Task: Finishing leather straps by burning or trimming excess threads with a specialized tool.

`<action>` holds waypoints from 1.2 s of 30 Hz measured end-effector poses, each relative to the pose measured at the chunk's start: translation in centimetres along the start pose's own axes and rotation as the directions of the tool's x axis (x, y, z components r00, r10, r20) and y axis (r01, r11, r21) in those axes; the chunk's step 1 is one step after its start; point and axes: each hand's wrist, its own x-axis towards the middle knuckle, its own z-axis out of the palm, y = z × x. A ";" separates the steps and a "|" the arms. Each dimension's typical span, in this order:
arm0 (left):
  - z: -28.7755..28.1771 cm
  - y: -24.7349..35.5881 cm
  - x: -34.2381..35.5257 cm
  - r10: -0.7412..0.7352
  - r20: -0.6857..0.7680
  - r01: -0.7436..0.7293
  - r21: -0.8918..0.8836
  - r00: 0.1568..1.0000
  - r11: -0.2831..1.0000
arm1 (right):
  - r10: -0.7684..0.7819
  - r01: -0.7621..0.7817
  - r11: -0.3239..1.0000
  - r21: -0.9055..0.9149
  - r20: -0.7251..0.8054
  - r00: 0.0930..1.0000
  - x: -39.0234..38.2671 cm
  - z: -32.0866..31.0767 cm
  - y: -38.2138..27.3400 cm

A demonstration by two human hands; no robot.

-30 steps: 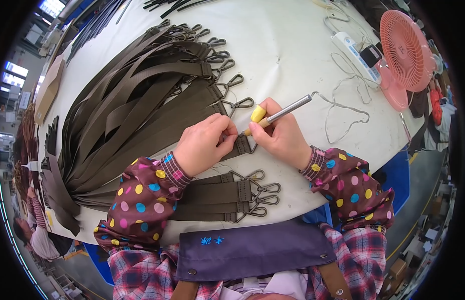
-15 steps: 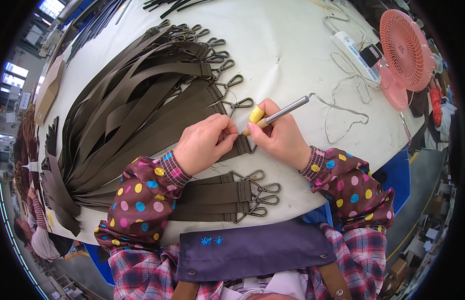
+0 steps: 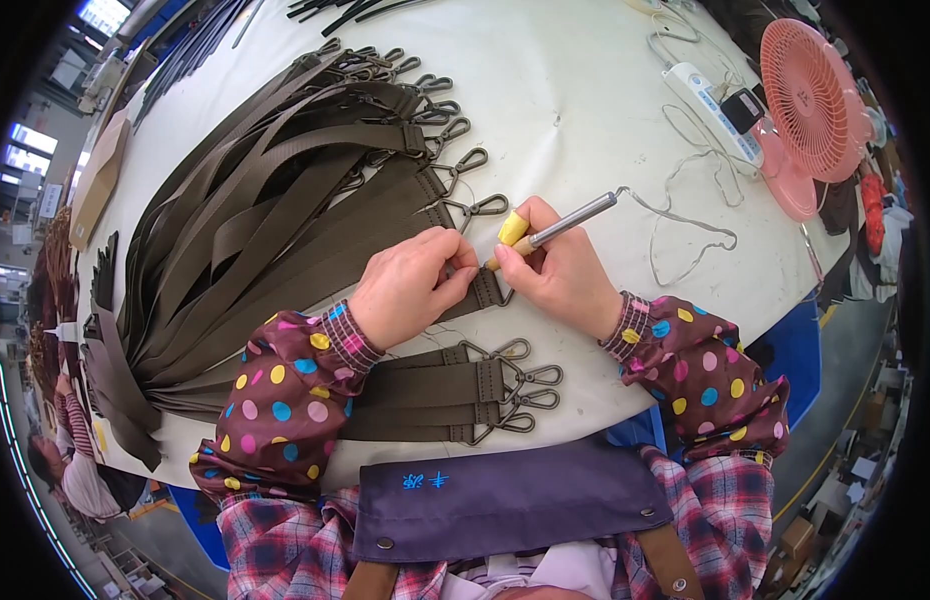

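Note:
My right hand (image 3: 563, 268) is closed around a corded pen-shaped tool (image 3: 575, 222) with a metal barrel and a light brown grip; its lower end points at a brown webbing strap (image 3: 475, 297). A yellow finger cover (image 3: 511, 228) sits on the right index finger. My left hand (image 3: 415, 280) rests over that strap, thumb and fingertips pinched beside its stitched end; what they hold is hidden. A metal ring shows at the strap's end, partly behind the right hand. Nearer me lie straps with metal snap hooks (image 3: 530, 375), several more hooked straps (image 3: 275, 190) fanning out at left.
A pink fan (image 3: 813, 100) and a white power strip (image 3: 713, 112) stand at the far right of the white table (image 3: 575, 110). A thin cord (image 3: 685, 215) loops right of the tool. A blue bin (image 3: 790, 350) is below the table's right edge. Dark strips (image 3: 190, 62) lie far left.

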 end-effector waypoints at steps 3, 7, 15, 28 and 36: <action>-0.2 0.1 0.0 -0.033 0.002 0.033 -0.056 0.999 0.998 | 0.007 -0.007 1.000 0.015 -0.003 1.000 0.1 0.0 0.3; -0.2 0.4 -0.5 -0.010 -0.024 0.012 0.080 1.000 0.997 | -0.026 0.029 0.998 0.061 -0.048 0.999 -0.2 -0.5 0.2; 0.9 0.8 -1.1 0.119 -0.050 -0.097 0.327 0.992 0.940 | -0.449 0.490 0.750 -0.444 0.202 0.870 -0.9 -2.7 0.2; -2.8 0.9 -3.0 0.109 0.008 -0.106 0.323 0.994 0.940 | -0.197 0.223 0.945 -0.238 0.129 0.972 -0.7 -3.6 -1.9; -1.8 -2.0 -2.8 0.007 -0.110 0.031 0.336 0.994 0.941 | -0.405 0.446 0.773 -0.451 0.189 0.894 2.3 -1.8 1.1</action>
